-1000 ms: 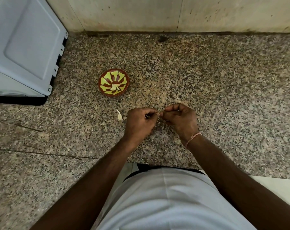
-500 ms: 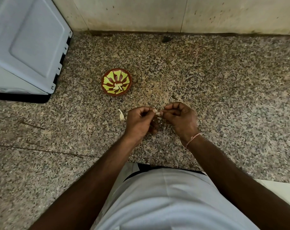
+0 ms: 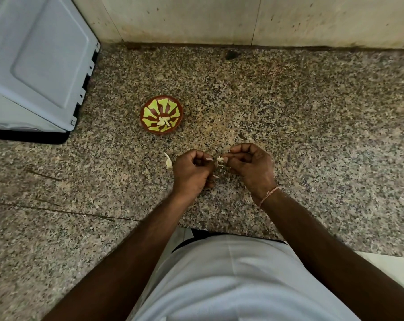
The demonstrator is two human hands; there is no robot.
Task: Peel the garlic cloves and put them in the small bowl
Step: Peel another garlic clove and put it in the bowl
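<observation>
Both hands curled: left hand (image 3: 192, 171) and right hand (image 3: 250, 165) pinch garlic clove (image 3: 220, 160) between fingertips.

**Both hands pinched together over the counter**

The left hand (image 3: 192, 171) and right hand (image 3: 252, 166) meet fingertip to fingertip, fingers curled, both pinching one small garlic clove (image 3: 220, 160) between them. Both forearms are bare and angle inward; a thin thread band (image 3: 269, 194) circles the right wrist.

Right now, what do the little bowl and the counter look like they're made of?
Small bowl: probably painted clay or ceramic, reddish-brown with yellow-green petal shapes and a slight sheen. Counter: looks like polished granite, speckled grey, black and tan with a dull gloss.
</observation>
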